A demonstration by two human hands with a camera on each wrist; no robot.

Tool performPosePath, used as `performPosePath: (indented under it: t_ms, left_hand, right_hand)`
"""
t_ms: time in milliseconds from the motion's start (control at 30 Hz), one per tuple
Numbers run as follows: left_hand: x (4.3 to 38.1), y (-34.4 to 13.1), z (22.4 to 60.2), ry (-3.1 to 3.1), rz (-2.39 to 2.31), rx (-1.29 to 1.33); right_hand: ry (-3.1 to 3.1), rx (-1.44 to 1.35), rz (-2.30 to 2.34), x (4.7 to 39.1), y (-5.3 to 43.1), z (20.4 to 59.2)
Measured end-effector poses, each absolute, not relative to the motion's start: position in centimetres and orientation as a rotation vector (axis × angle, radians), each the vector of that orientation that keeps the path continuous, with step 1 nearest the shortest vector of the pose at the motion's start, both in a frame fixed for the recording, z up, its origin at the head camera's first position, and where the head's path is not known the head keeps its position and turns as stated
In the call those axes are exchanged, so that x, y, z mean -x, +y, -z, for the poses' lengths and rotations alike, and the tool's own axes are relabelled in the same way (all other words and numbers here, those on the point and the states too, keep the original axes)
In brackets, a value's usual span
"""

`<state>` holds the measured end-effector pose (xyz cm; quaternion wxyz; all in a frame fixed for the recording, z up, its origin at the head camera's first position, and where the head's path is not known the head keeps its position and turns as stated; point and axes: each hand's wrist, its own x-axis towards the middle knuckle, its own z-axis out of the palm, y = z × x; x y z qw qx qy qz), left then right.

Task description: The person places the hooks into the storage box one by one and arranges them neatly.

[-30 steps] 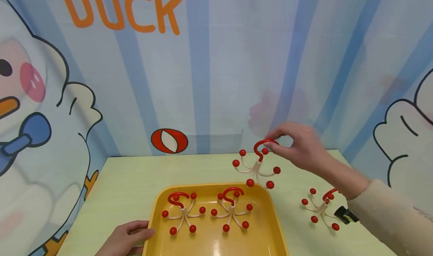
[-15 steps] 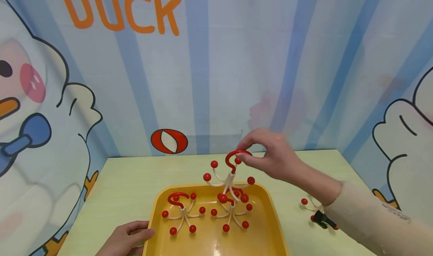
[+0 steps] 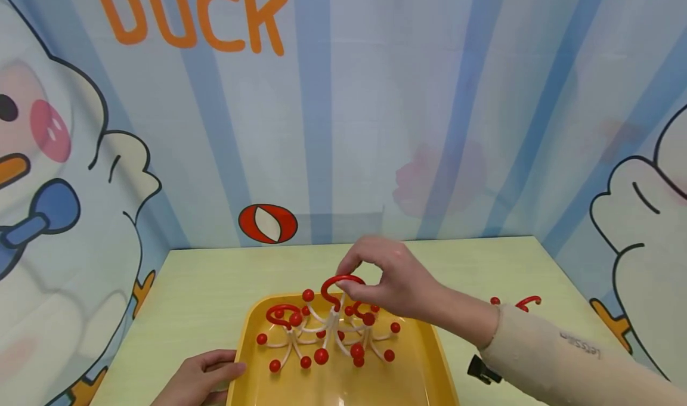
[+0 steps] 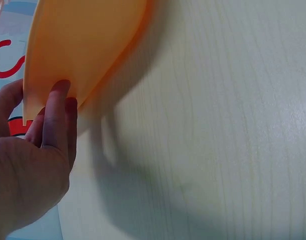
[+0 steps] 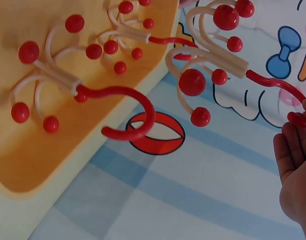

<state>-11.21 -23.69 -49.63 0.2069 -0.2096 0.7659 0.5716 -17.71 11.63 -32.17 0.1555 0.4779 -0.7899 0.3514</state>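
Observation:
My right hand (image 3: 394, 278) pinches the red hook of a hanger (image 3: 334, 319) that has white curved prongs tipped with red balls. It hangs over the yellow tray (image 3: 408, 376), prongs down. Inside the tray stand two hangers of the same kind, a left one (image 3: 290, 338) and a right one (image 3: 368, 336); from the head, the held one overlaps both. In the right wrist view, the held hanger (image 5: 220, 59) appears apart from the tray. My left hand (image 3: 201, 376) grips the tray's left rim, with fingers on its outer wall (image 4: 88, 45) in the left wrist view.
Another hanger (image 3: 528, 302) is on the pale wooden table (image 3: 214, 275) to the right, mostly hidden behind the right sleeve (image 3: 558, 358). A small black part (image 3: 483, 370) shows under that sleeve. Behind the table hangs a striped cartoon backdrop (image 3: 365, 126).
My right hand has carried the held hanger left and down, from beyond the tray's back right corner to over the tray. The left hand and the tray have stayed put.

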Motion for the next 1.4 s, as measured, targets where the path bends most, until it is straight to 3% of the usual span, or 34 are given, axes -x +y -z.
performPosePath:
  t_ms: [633, 1400]
  left_hand:
    - [11.1, -23.8, 49.7, 2.137, -1.608, 0.569]
    - [11.1, -24.0, 49.9, 2.122, -1.612, 0.565]
  right_hand:
    - [-2.4, -1.456, -1.207, 15.9, 8.6, 36.9]
    - [-2.674, -1.33, -1.41, 14.8, 6.3, 41.5]
